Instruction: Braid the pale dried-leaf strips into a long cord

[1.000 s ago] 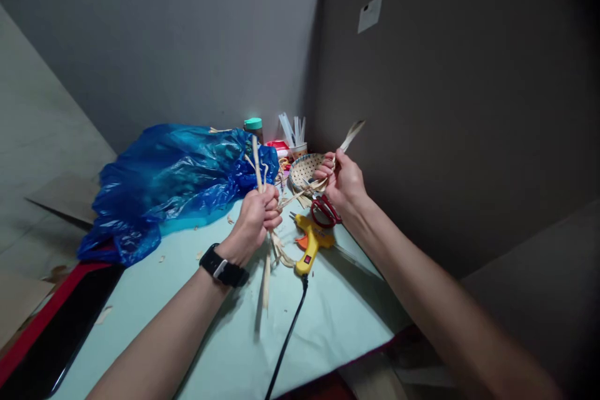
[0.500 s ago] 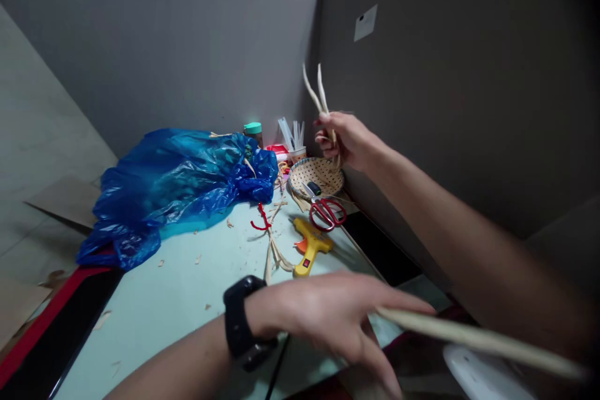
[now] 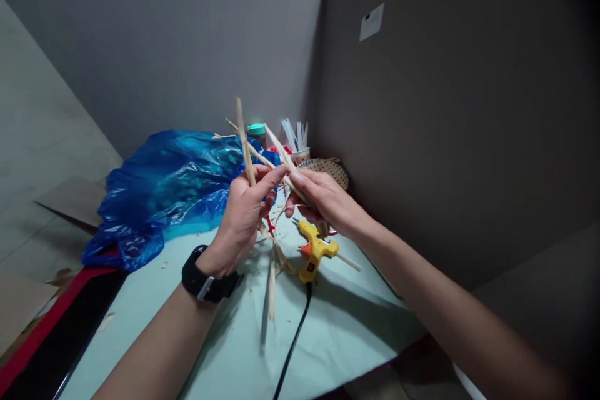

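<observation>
- Left grip (image 3: 241, 212) is closed around a straight, straw-coloured plant stalk (image 3: 242, 131), and I see it standing nearly upright above the fist, tilted slightly left.
- Right grip (image 3: 325, 200) pinches a pale, flattened dried strip (image 3: 280, 151) under the thumb, its free end pointing up and to the left.
- I find the two thumbs close together over the pale green table (image 3: 351, 340).
- Below the left grip I make out loose, pale dried strands (image 3: 272, 290) and a small twisted red tie (image 3: 270, 223).
- Just below the right grip lies a yellow glue gun with an orange trigger (image 3: 313, 251), its black cord (image 3: 296, 334) running toward me.
- Beyond the right grip, partly hidden, sits a shallow, round woven basket (image 3: 332, 169).
- To the left I have a crumpled, glossy blue plastic bag (image 3: 173, 178).
- A black wristwatch (image 3: 206, 278) circles the left wrist.
</observation>
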`<state>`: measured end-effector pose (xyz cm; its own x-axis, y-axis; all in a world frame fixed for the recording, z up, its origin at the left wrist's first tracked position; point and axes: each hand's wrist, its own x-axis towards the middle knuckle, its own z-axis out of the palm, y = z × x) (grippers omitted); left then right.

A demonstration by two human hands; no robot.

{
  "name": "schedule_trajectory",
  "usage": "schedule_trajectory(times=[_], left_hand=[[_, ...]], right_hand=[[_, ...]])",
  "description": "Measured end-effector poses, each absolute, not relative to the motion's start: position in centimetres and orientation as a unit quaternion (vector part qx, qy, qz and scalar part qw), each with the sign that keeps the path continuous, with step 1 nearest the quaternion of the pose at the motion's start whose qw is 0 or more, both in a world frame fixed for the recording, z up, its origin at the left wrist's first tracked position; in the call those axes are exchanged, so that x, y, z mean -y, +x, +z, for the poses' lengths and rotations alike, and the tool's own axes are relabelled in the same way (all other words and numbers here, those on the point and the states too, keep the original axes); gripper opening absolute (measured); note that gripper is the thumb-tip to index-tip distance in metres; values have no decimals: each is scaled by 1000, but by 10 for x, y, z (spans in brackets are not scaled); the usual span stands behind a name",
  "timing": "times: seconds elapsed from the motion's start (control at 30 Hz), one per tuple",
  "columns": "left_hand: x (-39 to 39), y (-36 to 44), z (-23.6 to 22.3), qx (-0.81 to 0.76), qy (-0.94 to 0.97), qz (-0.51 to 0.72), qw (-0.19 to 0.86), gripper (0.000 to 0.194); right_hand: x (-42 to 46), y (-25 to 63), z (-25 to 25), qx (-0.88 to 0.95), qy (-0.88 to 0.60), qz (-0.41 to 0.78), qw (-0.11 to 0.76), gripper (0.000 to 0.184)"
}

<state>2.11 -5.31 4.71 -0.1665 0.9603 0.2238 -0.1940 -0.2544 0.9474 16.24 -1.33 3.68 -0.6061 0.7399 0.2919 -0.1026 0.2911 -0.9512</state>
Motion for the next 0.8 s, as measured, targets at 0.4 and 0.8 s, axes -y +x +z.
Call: schedule_trajectory(times=[0.4, 0.8], left_hand=[[50, 14, 47, -362, 464, 644, 490, 12], [36, -11, 52, -375, 339, 749, 428, 23]], right_hand=[[19, 144, 28, 723, -239, 514, 397, 41], [59, 205, 29, 627, -321, 472, 530, 30]])
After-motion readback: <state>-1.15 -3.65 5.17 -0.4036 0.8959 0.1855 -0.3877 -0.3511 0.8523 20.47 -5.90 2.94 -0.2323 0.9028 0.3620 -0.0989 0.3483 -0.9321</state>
